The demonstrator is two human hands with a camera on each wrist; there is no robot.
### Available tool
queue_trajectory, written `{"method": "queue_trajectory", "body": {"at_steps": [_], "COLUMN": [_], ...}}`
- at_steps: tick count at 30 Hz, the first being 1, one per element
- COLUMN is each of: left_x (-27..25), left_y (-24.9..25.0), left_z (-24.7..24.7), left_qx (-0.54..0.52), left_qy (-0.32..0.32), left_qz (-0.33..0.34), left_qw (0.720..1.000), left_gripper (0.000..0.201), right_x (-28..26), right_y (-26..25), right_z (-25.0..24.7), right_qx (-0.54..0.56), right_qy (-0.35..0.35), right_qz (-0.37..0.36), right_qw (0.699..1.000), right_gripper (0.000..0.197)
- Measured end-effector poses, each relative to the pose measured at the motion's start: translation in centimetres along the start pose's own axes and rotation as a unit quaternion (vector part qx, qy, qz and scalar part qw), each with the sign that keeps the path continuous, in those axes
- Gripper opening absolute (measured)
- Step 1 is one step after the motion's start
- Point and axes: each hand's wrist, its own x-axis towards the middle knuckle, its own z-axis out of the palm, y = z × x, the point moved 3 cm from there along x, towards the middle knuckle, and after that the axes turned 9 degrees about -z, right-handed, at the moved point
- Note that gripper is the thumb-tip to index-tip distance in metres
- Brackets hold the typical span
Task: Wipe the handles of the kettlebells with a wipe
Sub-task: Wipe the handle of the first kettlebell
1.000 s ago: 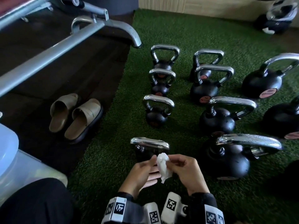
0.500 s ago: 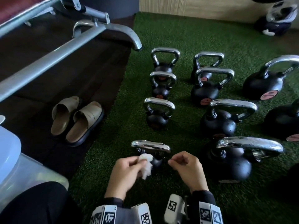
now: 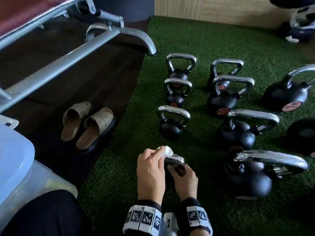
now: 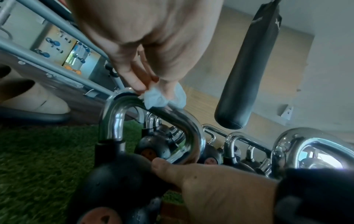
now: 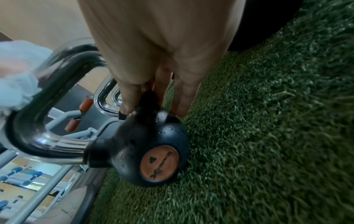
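The nearest small black kettlebell [image 3: 177,165] stands on the green turf, its chrome handle [image 3: 175,159] partly hidden under my hands. My left hand [image 3: 160,155] pinches a crumpled white wipe [image 3: 166,150] and presses it on the handle's left top corner. The left wrist view shows the wipe [image 4: 162,97] lying on the chrome handle [image 4: 184,121]. My right hand [image 3: 175,169] grips the kettlebell body [image 5: 151,151] at the base of the handle, thumb on one side and fingers [image 5: 182,104] on the other.
Several more kettlebells stand in rows beyond, a small one [image 3: 170,128] just ahead and a large one [image 3: 248,181] close on the right. Beige slippers [image 3: 88,125] lie on the dark floor at left, below a grey metal frame [image 3: 68,58]. A translucent bin [image 3: 18,167] sits near left.
The wipe was between both hands, then in the left alone. The left hand has now brought it down onto the handle, and the right hand has come onto the kettlebell body.
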Motion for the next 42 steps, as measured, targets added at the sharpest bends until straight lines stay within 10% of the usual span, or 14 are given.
{"method": "queue_trajectory", "body": {"at_steps": [20, 25, 31, 37, 42], "left_x": [3.2, 2.1, 0.9, 1.3, 4.5], "left_y": [-7.4, -10.5, -10.8, -10.8, -11.3], "left_z": [-0.9, 1.6, 3.6, 3.8, 6.3], "left_qx": [-0.097, -0.363, -0.450, -0.437, -0.301], "left_qy": [0.055, -0.018, -0.095, -0.079, -0.112], "left_qz": [-0.077, -0.314, -0.388, -0.380, -0.351], "left_qw": [0.991, 0.877, 0.798, 0.812, 0.879], "left_gripper": [0.018, 0.018, 0.017, 0.016, 0.010], "right_x": [-0.8, -0.7, -0.9, -2.2, -3.5], "right_y": [-0.7, -1.0, -1.2, -1.2, -0.2], "right_z": [0.4, 0.0, -0.4, -1.6, -2.5], "right_qx": [0.050, 0.054, 0.056, 0.011, -0.031], "right_qy": [0.025, 0.016, -0.006, -0.028, -0.027], "right_qz": [0.028, 0.032, 0.049, 0.046, 0.049], "right_qw": [0.998, 0.998, 0.997, 0.998, 0.998], "right_gripper": [0.009, 0.009, 0.012, 0.027, 0.050]}}
